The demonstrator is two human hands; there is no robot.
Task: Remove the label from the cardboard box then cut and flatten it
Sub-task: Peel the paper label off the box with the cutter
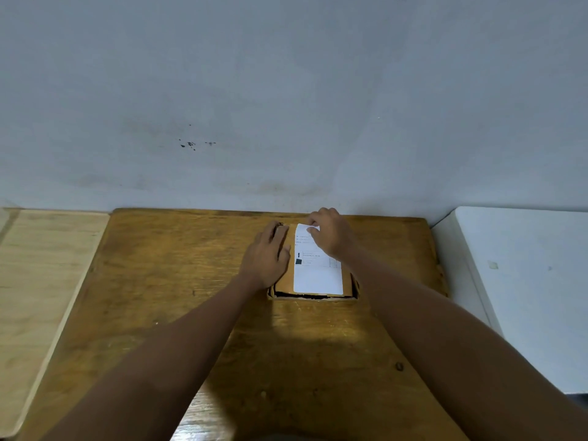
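Note:
A small brown cardboard box (284,283) lies flat on the wooden table (178,281), near its far edge. A white printed label (318,276) covers most of the box's top. My left hand (267,253) lies flat on the left part of the box top, fingers straight, pressing it down. My right hand (329,232) is at the label's far end, its fingertips pinching the lifted far corner of the label. The right hand hides the box's far right part.
A grey wall stands right behind the table. A pale wooden board (41,275) lies beside the table on the left. A white surface (525,281) borders it on the right.

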